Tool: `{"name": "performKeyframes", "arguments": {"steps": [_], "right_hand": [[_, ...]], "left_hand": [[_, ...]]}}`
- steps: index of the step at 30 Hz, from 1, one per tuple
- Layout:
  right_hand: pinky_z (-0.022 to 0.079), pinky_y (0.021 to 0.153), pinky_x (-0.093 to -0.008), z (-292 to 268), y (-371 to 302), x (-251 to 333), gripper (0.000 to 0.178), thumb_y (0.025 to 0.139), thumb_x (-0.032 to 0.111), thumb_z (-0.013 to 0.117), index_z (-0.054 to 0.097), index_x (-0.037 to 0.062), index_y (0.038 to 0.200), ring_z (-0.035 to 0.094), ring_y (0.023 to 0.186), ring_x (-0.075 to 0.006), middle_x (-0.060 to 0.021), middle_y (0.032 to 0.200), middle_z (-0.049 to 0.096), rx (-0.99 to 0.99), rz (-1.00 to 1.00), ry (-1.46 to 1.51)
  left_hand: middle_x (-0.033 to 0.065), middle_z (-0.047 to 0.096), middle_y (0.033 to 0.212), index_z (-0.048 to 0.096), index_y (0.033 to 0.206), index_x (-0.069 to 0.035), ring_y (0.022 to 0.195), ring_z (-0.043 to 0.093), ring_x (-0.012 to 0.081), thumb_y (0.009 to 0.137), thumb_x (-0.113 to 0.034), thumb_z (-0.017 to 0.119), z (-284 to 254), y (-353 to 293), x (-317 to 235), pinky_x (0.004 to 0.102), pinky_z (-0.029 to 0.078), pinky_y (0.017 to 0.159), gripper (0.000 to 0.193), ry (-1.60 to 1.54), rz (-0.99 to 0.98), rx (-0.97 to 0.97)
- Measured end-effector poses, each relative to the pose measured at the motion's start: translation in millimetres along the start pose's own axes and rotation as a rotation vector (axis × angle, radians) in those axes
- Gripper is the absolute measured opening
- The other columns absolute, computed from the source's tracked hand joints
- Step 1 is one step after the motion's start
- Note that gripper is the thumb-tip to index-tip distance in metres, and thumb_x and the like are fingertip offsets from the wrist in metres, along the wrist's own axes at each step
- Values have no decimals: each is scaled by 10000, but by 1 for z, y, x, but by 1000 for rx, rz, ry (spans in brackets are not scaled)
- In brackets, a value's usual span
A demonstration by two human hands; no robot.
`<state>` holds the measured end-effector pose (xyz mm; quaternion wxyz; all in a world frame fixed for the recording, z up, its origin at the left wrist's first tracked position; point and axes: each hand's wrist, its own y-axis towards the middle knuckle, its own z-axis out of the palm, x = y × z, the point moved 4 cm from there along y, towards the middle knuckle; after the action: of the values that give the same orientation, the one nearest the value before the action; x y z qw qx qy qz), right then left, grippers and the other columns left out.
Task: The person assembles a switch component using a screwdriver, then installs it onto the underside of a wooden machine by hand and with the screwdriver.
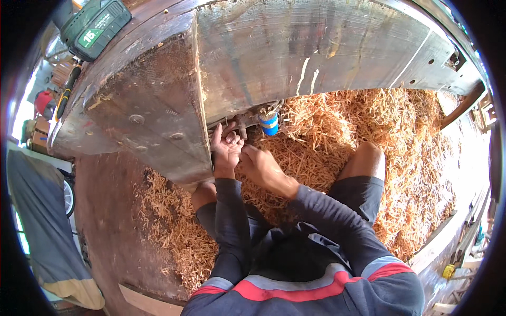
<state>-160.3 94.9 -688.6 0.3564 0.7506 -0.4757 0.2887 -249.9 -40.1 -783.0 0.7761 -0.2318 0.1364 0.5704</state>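
Both my hands are close together beneath the lower edge of a large worn wooden bench (311, 47). My left hand (226, 151) is turned palm up, thumb stretched out and the other fingers curled in; what they hold, if anything, is hidden. Right beside it, my right hand (262, 164) is closed, its fingertips meeting the left hand; anything in its grip cannot be made out. Just beyond the fingers is a brownish, short rod-like part (242, 130) under the wood. To its right sits a small blue cylinder (269, 124) with a pale band.
Wood shavings (321, 118) lie thick on the floor around my legs. A thick wooden end block (153, 113) juts toward me at left. On top rest a green-and-black case (97, 30) and a yellow-and-black hand tool (68, 90). Dark cloth (47, 221) hangs far left.
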Motion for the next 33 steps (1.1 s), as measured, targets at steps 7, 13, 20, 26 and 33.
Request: {"name": "performKeyframes", "arguments": {"steps": [7, 13, 20, 26, 33], "right_hand": [[538, 659, -457, 3, -103, -87, 147, 853, 105, 596, 627, -3, 948, 643, 791, -403, -201, 951, 621, 306, -67, 2], [516, 639, -511, 14, -132, -96, 185, 949, 175, 575, 612, -2, 987, 641, 745, -438, -243, 779, 639, 283, -74, 67], [511, 600, -522, 21, -133, -95, 203, 948, 216, 587, 610, 16, 966, 635, 683, -445, -239, 743, 643, 334, 87, 147], [516, 615, -524, 16, -130, -90, 202, 947, 225, 588, 620, 27, 971, 639, 682, -439, -225, 744, 651, 321, -69, 4], [527, 634, -497, 25, -132, -91, 194, 929, 202, 601, 636, 21, 987, 651, 714, -424, -220, 795, 662, 340, -135, 51]], "left_hand": [[-84, 421, 623, 683, 1057, -25, 633, 427, 62, 959, -281, 650, 22, -3, 4, 275, 369, 705, 275, 157, 139, -153], [-75, 434, 607, 679, 969, -71, 631, 427, 81, 961, -221, 642, 22, -1, 2, 293, 378, 744, 155, 86, 90, -161], [-76, 429, 595, 677, 960, -92, 627, 438, 81, 973, -227, 634, 21, -3, 3, 306, 383, 714, 142, 114, 95, -182], [-60, 432, 629, 660, 1023, -87, 631, 395, 105, 976, -404, 588, 21, 0, 3, 327, 346, 714, 328, 80, 85, -191], [-29, 514, 741, 625, 1006, -125, 694, 465, 137, 990, -472, 522, 9, -4, 6, 337, 342, 684, 363, 187, 179, -325]]}}
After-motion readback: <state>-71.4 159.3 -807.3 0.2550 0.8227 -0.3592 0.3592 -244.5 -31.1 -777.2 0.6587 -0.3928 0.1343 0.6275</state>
